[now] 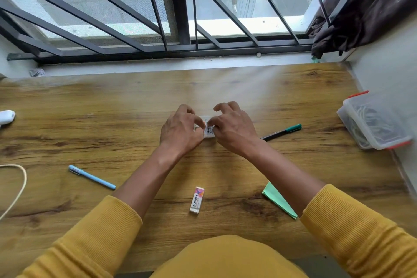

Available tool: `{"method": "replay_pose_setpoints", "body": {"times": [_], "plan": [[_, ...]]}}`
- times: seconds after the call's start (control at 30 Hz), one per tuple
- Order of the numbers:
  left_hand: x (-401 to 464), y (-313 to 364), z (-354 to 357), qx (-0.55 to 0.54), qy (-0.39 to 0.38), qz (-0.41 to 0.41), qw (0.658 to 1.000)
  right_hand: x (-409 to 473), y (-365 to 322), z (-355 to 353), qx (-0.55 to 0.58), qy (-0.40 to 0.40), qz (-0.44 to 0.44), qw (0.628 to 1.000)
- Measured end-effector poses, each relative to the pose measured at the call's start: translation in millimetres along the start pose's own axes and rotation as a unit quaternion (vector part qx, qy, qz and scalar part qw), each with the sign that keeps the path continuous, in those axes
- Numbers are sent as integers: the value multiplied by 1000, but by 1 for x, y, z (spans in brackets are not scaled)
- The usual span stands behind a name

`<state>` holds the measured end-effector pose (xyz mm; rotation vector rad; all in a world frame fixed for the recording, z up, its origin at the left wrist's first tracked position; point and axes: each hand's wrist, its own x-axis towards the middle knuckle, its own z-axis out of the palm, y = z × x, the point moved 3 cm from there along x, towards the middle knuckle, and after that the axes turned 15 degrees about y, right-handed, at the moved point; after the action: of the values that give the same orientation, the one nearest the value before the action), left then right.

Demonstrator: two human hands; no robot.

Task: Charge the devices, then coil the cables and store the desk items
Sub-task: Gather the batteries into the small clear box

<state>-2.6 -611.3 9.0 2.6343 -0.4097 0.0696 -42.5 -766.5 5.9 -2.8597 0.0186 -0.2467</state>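
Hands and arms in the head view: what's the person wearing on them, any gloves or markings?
No gloves: the left hand and right hand are bare. Both arms wear mustard-yellow ribbed knit sleeves, pushed up to leave the forearms bare. No watch or markings visible.

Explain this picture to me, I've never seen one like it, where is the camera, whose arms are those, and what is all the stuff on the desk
There is no machine here. The one picture comes from a wide-angle camera worn on a person's head, looking forward and down, so the arms in yellow sleeves are the wearer's own.

The left hand and right hand meet at mid-desk, fingers curled round a small white item; it is too hidden to name.

On the wooden desk lie a blue pen, an eraser, a green paper and a green-capped pen. At the right stands a clear box with white cables inside. At the left edge are a white device and a cream cable. Beyond is a barred window.
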Motion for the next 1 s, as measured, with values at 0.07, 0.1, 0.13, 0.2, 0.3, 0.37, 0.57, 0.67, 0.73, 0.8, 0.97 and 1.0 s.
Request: {"method": "replay_pose_setpoints", "body": {"times": [0.07,0.1,0.13,0.2,0.3,0.37,0.57,0.67,0.73,0.8,0.97,1.0], "plan": [[0,1,2,-4,-16,1,1000,0,-5,2,-14,-18,-17,1000],[-1,0,3,-9,-18,-1,1000,-1,-6,3,-11,-25,-16,999],[-2,-1,3,-19,-12,-5,1000,-2,-6,4,-6,-25,-11,1000],[-4,-5,-1,-42,25,-20,999,-4,-4,5,6,-7,5,1000],[-8,-11,-5,-35,64,-37,997,-6,-3,6,29,26,35,999],[-11,-10,-6,-34,60,-40,997,-6,-4,8,35,23,38,998],[-14,-9,-4,-66,62,-20,996,-2,-1,7,69,24,34,997],[-16,-10,-3,-50,64,-10,997,-7,5,3,98,100,65,988],[-21,-11,-2,-28,55,-12,998,-12,8,1,92,113,80,986],[-26,-9,0,-10,40,-16,999,-17,9,4,72,71,73,992],[-29,-5,1,-12,32,-26,999,-23,9,7,82,63,73,992],[-29,-7,0,-21,36,-29,999,-24,9,5,93,79,79,989]]}}
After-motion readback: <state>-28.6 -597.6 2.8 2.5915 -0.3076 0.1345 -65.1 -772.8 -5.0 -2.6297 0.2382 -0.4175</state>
